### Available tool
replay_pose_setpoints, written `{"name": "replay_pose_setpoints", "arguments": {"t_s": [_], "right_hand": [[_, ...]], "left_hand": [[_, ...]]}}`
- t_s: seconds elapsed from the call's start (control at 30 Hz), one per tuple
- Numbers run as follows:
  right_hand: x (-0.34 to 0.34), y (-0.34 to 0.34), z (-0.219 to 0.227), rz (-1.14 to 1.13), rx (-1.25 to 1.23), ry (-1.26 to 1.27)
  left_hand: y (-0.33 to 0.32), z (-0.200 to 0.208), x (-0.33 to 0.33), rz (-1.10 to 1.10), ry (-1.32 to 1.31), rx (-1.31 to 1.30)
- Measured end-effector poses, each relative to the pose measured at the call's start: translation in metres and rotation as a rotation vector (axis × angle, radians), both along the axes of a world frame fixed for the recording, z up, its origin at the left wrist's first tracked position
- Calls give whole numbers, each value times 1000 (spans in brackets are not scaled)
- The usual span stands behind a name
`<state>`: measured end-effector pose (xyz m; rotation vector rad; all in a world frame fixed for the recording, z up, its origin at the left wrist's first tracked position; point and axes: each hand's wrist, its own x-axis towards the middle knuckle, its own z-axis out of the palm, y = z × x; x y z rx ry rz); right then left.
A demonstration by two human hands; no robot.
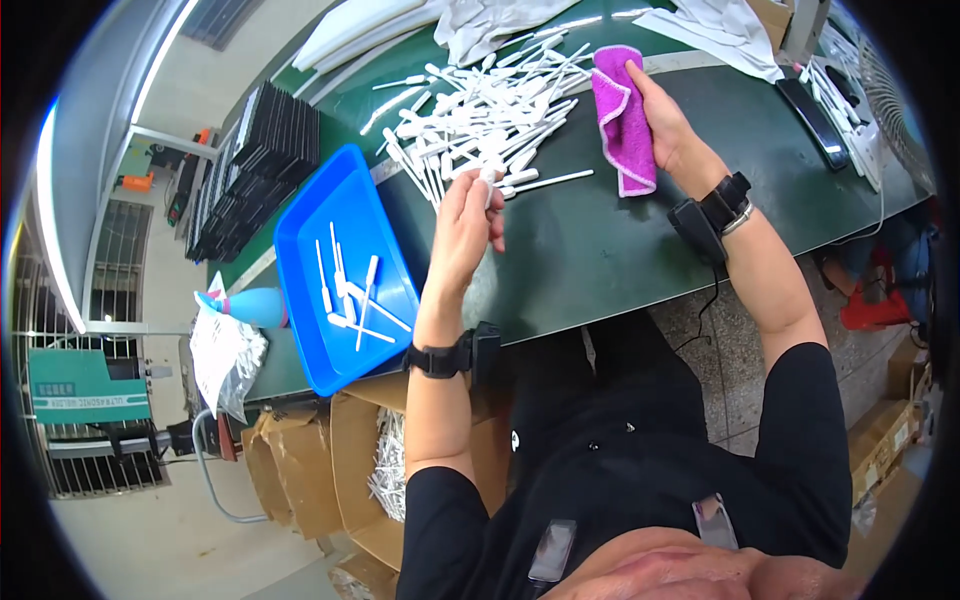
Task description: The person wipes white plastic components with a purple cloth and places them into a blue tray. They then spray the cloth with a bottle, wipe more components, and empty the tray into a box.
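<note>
Pinching a white piece (488,177) with our left hand (462,222), we clasp purple cloth (622,125) in our right hand (670,125). Our blue tray (350,205) holds similar pieces (372,268).

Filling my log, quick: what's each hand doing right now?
Left hand: closed, seemingly pinching a white stick.
Right hand: closed, holding the purple cloth.

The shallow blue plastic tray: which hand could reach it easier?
Probably the left hand: it's nearer the tray, while the right hand is farther away, holding a fuzzy purple cloth with white edging.
</note>
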<state>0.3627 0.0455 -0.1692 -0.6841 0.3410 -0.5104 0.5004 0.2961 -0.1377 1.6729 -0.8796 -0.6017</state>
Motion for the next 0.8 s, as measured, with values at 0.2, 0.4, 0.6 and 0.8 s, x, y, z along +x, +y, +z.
{"name": "replay_pose_setpoints", "arguments": {"t_s": [0.2, 0.4, 0.6, 0.8], "right_hand": [[2, 5, -3, 46, 134, -92], [1, 3, -4, 53, 139, -106], [1, 13, 6, -2, 131, -20], [3, 27, 15, 55, 99, -26]], "left_hand": [[-26, -13, -16, -125, 509, -161], [-25, -19, -13, -39, 554, -218], [-24, -12, -15, -31, 692, -253], [-23, -13, -15, -16, 723, -302]]}}
